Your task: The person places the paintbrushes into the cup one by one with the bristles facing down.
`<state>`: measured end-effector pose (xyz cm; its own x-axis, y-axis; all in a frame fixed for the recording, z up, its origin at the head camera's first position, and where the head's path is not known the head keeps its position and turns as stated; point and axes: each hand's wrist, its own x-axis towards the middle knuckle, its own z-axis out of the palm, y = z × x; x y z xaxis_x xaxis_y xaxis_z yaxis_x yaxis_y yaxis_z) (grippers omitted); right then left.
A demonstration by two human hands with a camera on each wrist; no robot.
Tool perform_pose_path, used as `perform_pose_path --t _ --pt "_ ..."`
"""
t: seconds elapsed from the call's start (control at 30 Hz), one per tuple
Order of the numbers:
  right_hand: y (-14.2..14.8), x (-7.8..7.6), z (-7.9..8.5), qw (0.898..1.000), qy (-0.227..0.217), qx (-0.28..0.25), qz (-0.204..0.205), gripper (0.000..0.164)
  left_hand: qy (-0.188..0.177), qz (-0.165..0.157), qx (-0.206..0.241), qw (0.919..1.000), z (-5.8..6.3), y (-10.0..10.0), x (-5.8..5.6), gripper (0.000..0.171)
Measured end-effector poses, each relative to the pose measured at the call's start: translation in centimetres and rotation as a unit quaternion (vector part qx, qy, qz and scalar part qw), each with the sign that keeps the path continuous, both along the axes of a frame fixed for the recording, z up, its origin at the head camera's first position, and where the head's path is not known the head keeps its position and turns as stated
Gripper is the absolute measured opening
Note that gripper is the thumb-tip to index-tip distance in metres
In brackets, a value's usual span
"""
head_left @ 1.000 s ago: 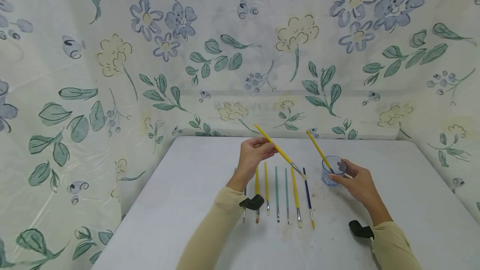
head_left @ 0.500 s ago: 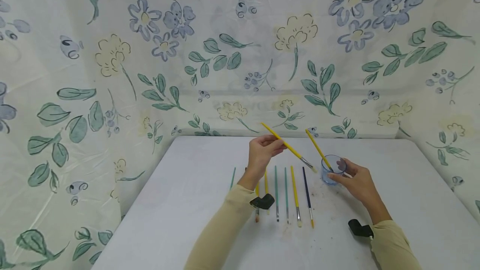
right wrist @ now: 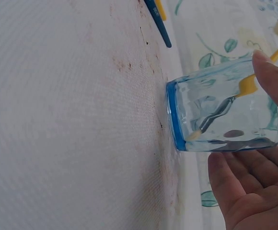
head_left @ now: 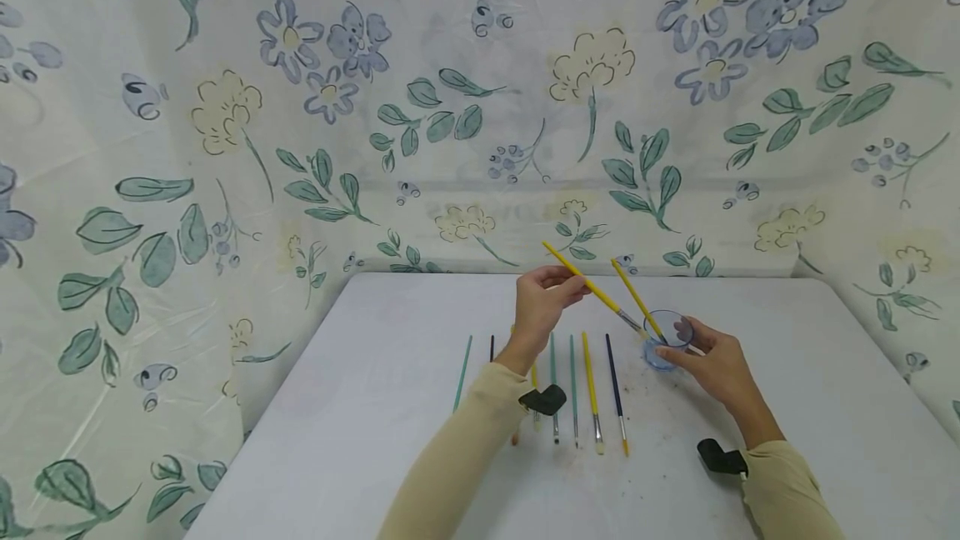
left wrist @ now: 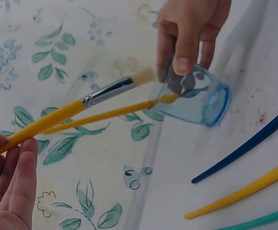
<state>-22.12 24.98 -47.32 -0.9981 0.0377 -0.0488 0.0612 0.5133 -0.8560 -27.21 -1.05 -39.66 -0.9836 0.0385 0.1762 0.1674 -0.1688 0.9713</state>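
Observation:
My left hand (head_left: 546, 302) pinches a yellow paintbrush (left wrist: 43, 125) by its handle, with its pale bristles pointing down right toward the glass. In the head view the bristles overlap the rim of a clear bluish glass (head_left: 660, 354); in the left wrist view they show close by its mouth. The glass is gripped by my right hand (head_left: 708, 359), thumb on one side and fingers on the other. Inside the glass leans another yellow paintbrush (head_left: 633, 294), bristles down at the bottom, as the right wrist view shows through the wall (right wrist: 203, 81).
On the white table (head_left: 810, 340) several paintbrushes lie in a row, among them a dark blue brush (head_left: 615, 386), a yellow brush (head_left: 591, 382) and a teal brush (head_left: 462, 369). My left forearm covers part of the row. Reddish specks dot the table near the glass. A floral cloth (head_left: 450, 165) hangs behind.
My left hand has moved to the right with its yellow paintbrush, bringing the bristles to the glass. The right hand and the glass have stayed in place.

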Motion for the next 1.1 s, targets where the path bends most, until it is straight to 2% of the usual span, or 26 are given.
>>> perform_pose_path --t 0.37,0.57,0.7,0.93,1.1 --pt "-0.1 0.0 0.0 1.000 0.004 0.000 -0.002 0.100 0.009 -0.003 -0.020 0.9998 -0.2 2.0 -0.1 0.019" --pt "0.0 0.0 -0.1 1.000 0.014 0.001 0.003 0.100 0.022 0.009 -0.039 0.9989 -0.6 2.8 -0.3 0.016" --pt "0.0 0.0 -0.1 1.000 0.017 0.000 0.004 0.100 0.019 0.013 -0.061 0.9979 -0.7 3.2 -0.2 0.015" --pt "0.1 0.0 -0.1 1.000 0.001 -0.003 0.001 0.104 0.016 0.011 -0.075 0.9970 -1.1 3.8 0.0 0.014" --pt "0.1 -0.1 -0.2 1.000 0.005 0.000 0.001 0.103 0.016 0.005 -0.084 0.9963 -1.4 4.1 0.1 0.014"
